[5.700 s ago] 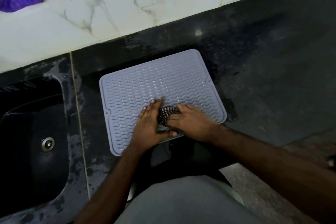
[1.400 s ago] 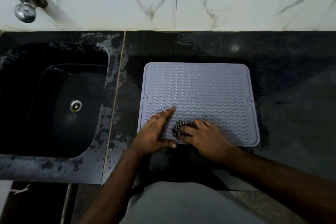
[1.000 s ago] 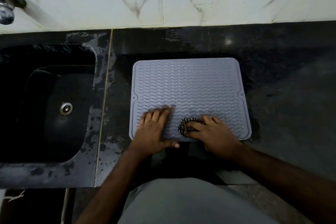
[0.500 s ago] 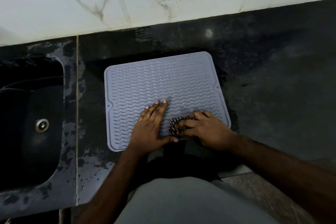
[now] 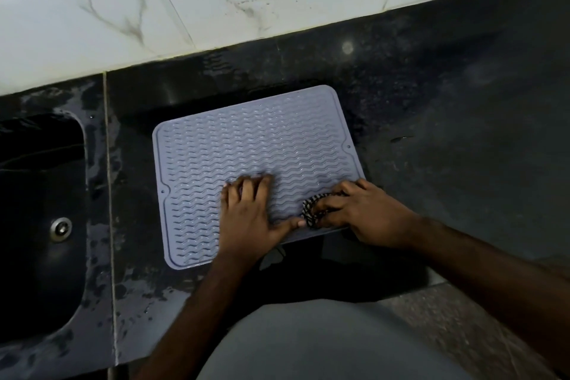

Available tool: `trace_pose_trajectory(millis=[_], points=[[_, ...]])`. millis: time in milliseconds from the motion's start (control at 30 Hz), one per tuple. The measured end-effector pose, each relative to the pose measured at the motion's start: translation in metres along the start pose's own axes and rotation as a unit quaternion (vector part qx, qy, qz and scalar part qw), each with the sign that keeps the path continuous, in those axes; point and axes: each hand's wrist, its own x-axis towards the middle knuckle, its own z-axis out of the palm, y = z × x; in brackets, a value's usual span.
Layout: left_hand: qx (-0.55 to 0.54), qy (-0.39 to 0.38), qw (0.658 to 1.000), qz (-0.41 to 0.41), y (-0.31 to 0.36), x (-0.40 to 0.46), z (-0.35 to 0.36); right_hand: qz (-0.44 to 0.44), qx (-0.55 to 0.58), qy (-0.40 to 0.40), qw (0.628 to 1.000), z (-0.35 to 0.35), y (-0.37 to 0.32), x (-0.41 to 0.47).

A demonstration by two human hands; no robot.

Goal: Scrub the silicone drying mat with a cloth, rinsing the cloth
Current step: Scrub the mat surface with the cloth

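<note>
No legible text or labels.

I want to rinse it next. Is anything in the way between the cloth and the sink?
Nothing standing, but the left hand presses flat on the mat between the cloth, gripped by the right hand, and the sink. Beyond it lies only wet countertop.

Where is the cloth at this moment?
In the head view, the checked cloth is bunched under the right hand, on the near right corner of the grey mat, beside the left hand.
</note>
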Motion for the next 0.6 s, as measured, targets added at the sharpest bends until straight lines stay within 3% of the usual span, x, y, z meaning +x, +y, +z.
trace_pose_trajectory(millis=[600], points=[[0.001, -0.003, 1.0, -0.026, -0.001, 0.004, 0.01, 0.2, 0.04, -0.014, 0.979, -0.005, -0.006, -0.048]])
